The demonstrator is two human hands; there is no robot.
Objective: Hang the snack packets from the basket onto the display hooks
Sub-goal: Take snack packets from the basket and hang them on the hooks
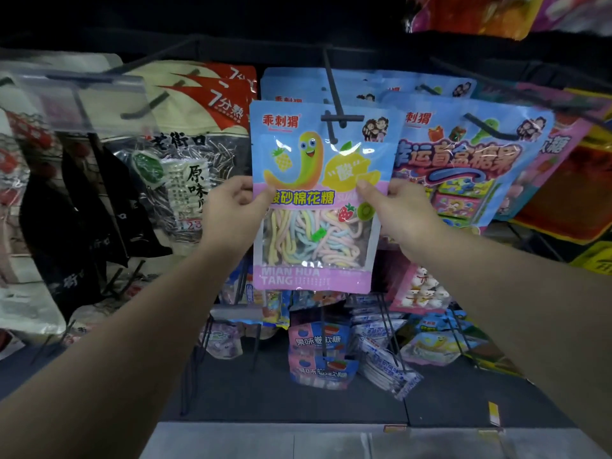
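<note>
Nearest the camera, two bare forearms are reaching up and away toward the display. The left hand is pinching the left edge of a candy packet, thumb on the front and fingers curled behind; the right hand is gripping the right edge the same way, its thumb pressing on the yellow lemon print. So each grip is pinching the packet at about mid-height.

The packet is standing upright, its long axis vertical, its printed face turned toward the camera and its top edge pointing up (the clear window of pastel marshmallow ropes is sitting in the lower half). Its hang slot at the top is lying right at the black display hook, whose tip is showing in front of the packet.

Just behind it, more blue packets of the same kind are hanging on that hook. Further left, sunflower seed bags are hanging; to the right, blue and pink candy packets. Lower down and further back, smaller packets are hanging above a dark shelf.
</note>
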